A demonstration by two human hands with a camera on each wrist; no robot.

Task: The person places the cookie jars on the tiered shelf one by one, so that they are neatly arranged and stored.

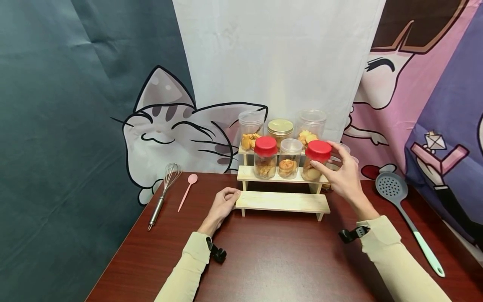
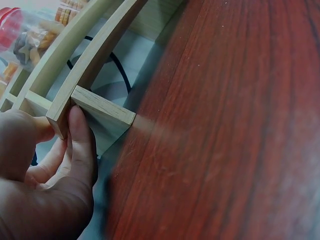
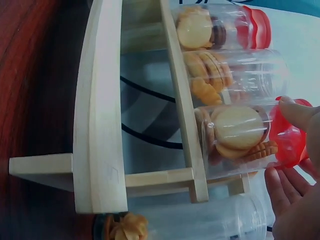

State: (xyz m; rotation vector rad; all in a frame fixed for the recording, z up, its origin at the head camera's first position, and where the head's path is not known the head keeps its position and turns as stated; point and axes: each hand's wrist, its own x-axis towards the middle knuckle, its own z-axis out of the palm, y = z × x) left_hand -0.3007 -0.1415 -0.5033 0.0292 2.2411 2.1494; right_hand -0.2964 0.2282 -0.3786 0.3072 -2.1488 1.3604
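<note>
A three-tier wooden display rack (image 1: 284,201) stands on the table. My left hand (image 1: 222,204) pinches the left end of its lowest board (image 2: 86,67) between thumb and fingers. At the right end of the middle tier, my right hand (image 1: 344,176) grips a red-lidded jar (image 3: 240,132) by its lid, thumb on one side and fingers on the other. Round cookies show through its clear wall. Beside it are a clear-lidded jar (image 1: 289,159) and another red-lidded jar (image 1: 265,161), both holding cookies. The lowest board carries nothing.
The top tier holds a gold-lidded jar (image 1: 280,130) between two clear-lidded jars. More clear jars (image 3: 200,220) stand right of the rack, partly behind my right hand. A whisk (image 1: 162,199) and pink spoon (image 1: 188,188) lie left; a grey skimmer (image 1: 392,188) lies right.
</note>
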